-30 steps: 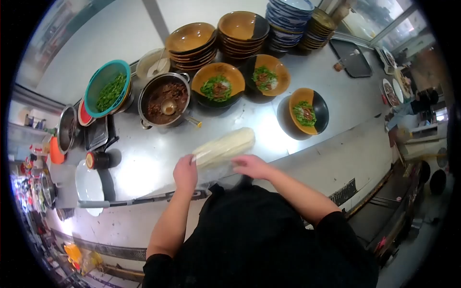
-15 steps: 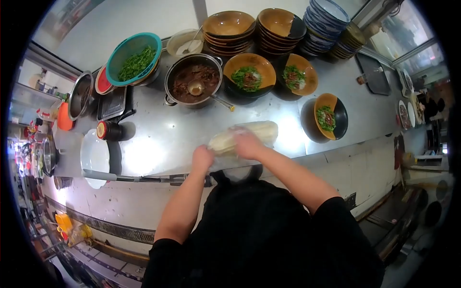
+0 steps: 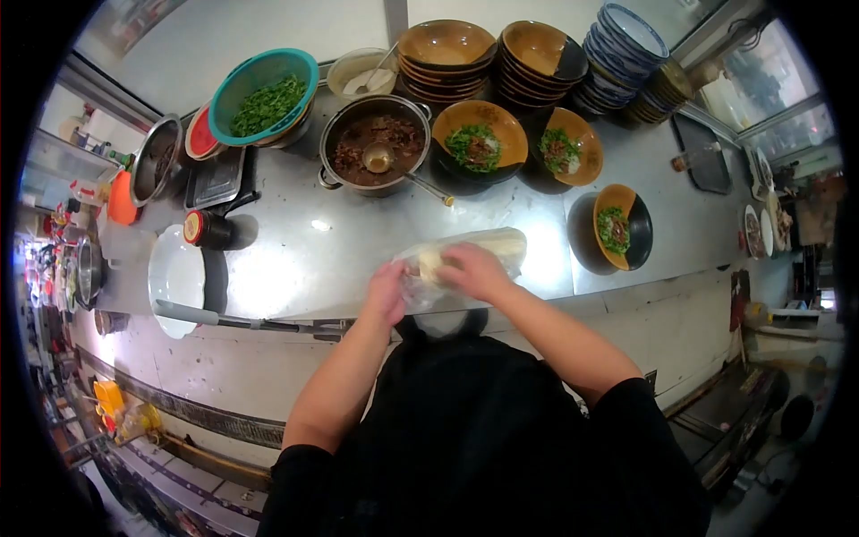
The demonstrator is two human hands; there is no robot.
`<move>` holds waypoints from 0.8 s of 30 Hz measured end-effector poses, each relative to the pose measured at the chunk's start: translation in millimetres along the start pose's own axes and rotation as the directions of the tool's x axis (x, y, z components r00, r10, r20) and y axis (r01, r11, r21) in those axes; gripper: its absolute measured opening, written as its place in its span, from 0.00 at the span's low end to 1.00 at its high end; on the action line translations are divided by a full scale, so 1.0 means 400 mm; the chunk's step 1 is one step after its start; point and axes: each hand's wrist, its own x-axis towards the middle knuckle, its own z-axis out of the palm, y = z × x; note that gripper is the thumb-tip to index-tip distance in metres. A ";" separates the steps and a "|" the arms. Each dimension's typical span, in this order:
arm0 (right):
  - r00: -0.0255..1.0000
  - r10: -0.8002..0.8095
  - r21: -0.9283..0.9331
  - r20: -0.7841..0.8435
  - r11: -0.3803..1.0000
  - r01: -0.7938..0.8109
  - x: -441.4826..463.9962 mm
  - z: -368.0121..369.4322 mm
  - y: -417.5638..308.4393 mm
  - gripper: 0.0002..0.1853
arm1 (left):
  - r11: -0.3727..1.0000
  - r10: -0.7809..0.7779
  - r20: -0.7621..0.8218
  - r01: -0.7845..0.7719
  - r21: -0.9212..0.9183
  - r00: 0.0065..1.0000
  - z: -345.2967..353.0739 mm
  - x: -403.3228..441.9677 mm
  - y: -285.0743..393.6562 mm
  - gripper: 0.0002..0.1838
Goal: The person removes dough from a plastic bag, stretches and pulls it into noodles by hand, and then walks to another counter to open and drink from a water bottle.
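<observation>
A clear plastic bag of pale, noodle-like food [image 3: 497, 243] lies on the steel counter in front of me. My left hand [image 3: 388, 291] is closed on the left end of the bag. My right hand [image 3: 474, 271] has its fingers wrapped round a pale bundle [image 3: 430, 265] at the bag's left part. Behind the bag stands a pot of dark meat [image 3: 376, 148] with a ladle [image 3: 379, 158] in it. Three two-tone bowls hold greens and meat: one behind the bag [image 3: 504, 132], one beside it [image 3: 586, 148], one to the right [image 3: 641, 234].
Stacked brown bowls [image 3: 446, 46] and blue-white bowls [image 3: 637, 31] stand at the back. A teal basket of greens [image 3: 307, 73], a dark jar [image 3: 213, 230] and a white dish [image 3: 173, 268] are left. A grey-handled tool [image 3: 259, 322] lies along the front edge. A black tray [image 3: 703, 157] is right.
The view has shifted, so the counter items appear further right. My right hand has moved from the bag's near side onto its left part and closed on a pale bundle.
</observation>
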 end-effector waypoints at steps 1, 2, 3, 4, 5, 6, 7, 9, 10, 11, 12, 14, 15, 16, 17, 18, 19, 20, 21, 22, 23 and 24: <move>0.999 -0.037 0.006 -0.012 0.999 0.037 0.001 0.001 0.007 0.18 | 1.000 0.013 -0.008 -0.014 -0.020 1.000 0.024 -0.014 0.011 0.12; 0.999 -0.039 0.007 -0.009 0.999 0.039 0.001 0.003 0.014 0.18 | 1.000 0.015 -0.011 -0.015 -0.021 1.000 0.043 -0.027 0.020 0.12; 0.998 -0.054 -0.009 -0.016 0.999 0.054 0.001 0.002 0.014 0.17 | 0.996 0.031 0.018 -0.032 0.080 0.999 0.061 -0.038 0.027 0.12; 0.997 -0.068 -0.026 -0.023 0.997 0.067 0.000 0.001 0.013 0.16 | 0.982 0.043 0.048 -0.051 0.180 0.998 0.071 -0.044 0.028 0.13; 0.997 -0.069 -0.025 -0.021 0.997 0.069 -0.003 0.000 0.012 0.16 | 0.982 0.044 0.047 -0.052 0.179 0.998 0.072 -0.042 0.022 0.13; 0.998 -0.053 -0.037 -0.018 0.998 0.052 -0.007 -0.008 0.002 0.16 | 0.972 0.070 0.048 -0.079 0.222 0.996 0.072 -0.035 0.015 0.14; 0.999 -0.037 -0.049 -0.016 0.998 0.036 -0.009 -0.012 -0.003 0.16 | 0.958 0.096 0.050 -0.106 0.265 0.994 0.070 -0.030 0.010 0.16; 0.994 -0.094 -0.062 -0.047 0.994 0.092 -0.015 -0.011 0.010 0.17 | 0.958 0.099 0.043 -0.107 0.266 0.994 0.071 -0.022 0.004 0.18; 0.986 -0.151 -0.075 -0.077 0.987 0.145 -0.017 -0.010 0.018 0.18 | 0.957 0.102 0.035 -0.107 0.268 0.994 0.072 -0.022 0.001 0.20; 0.986 -0.149 -0.074 -0.077 0.987 0.144 -0.016 -0.009 0.027 0.18 | 0.958 0.100 0.035 -0.106 0.268 0.994 0.073 -0.023 -0.002 0.20; 0.995 -0.091 -0.067 -0.043 0.994 0.088 -0.011 -0.014 0.029 0.17 | 0.956 0.097 0.032 -0.102 0.277 0.995 0.082 -0.031 0.002 0.21; 0.999 -0.033 -0.063 -0.009 0.997 0.033 -0.013 -0.022 0.030 0.16 | 0.954 0.095 0.030 -0.100 0.284 0.995 0.091 -0.033 0.000 0.21; 0.999 -0.048 -0.041 -0.026 0.998 0.047 -0.022 -0.035 0.012 0.15 | 0.937 0.098 0.011 -0.096 0.336 0.995 0.090 -0.030 -0.004 0.21; 0.997 -0.062 -0.019 -0.042 0.998 0.061 -0.028 -0.042 0.002 0.15 | 0.917 0.102 -0.008 -0.091 0.388 0.995 0.088 -0.026 -0.010 0.21; 0.997 -0.062 -0.019 -0.041 0.998 0.061 -0.027 -0.041 0.003 0.15 | 0.917 0.102 -0.008 -0.091 0.388 0.995 0.081 -0.018 -0.019 0.21; 0.998 -0.062 -0.056 -0.026 0.997 0.061 -0.027 -0.041 0.006 0.15 | 0.923 0.121 0.018 -0.119 0.366 0.993 0.079 -0.016 -0.024 0.20; 0.998 -0.061 -0.093 -0.011 0.994 0.060 -0.028 -0.040 0.011 0.15 | 0.928 0.139 0.044 -0.145 0.343 0.989 0.078 -0.014 -0.030 0.19; 0.998 -0.059 -0.092 -0.012 0.994 0.058 -0.026 -0.034 0.023 0.15 | 0.928 0.137 0.045 -0.144 0.344 0.990 0.076 -0.012 -0.036 0.19; 0.996 0.024 -0.017 -0.091 1.000 -0.025 -0.020 -0.024 0.040 0.15 | 0.930 0.127 0.050 -0.137 0.342 0.991 0.090 -0.024 -0.027 0.19; 0.980 0.111 0.065 -0.162 0.993 -0.102 -0.015 -0.015 0.055 0.14 | 0.932 0.118 0.055 -0.130 0.339 0.992 0.098 -0.030 -0.023 0.20; 0.980 0.112 0.066 -0.163 0.993 -0.102 -0.012 -0.008 0.071 0.14 | 0.932 0.118 0.055 -0.129 0.340 0.992 0.097 -0.026 -0.028 0.20; 0.971 0.184 0.214 -0.155 0.965 -0.149 -0.010 -0.011 0.071 0.14 | 0.938 0.118 0.059 -0.131 0.322 0.991 0.097 -0.022 -0.032 0.20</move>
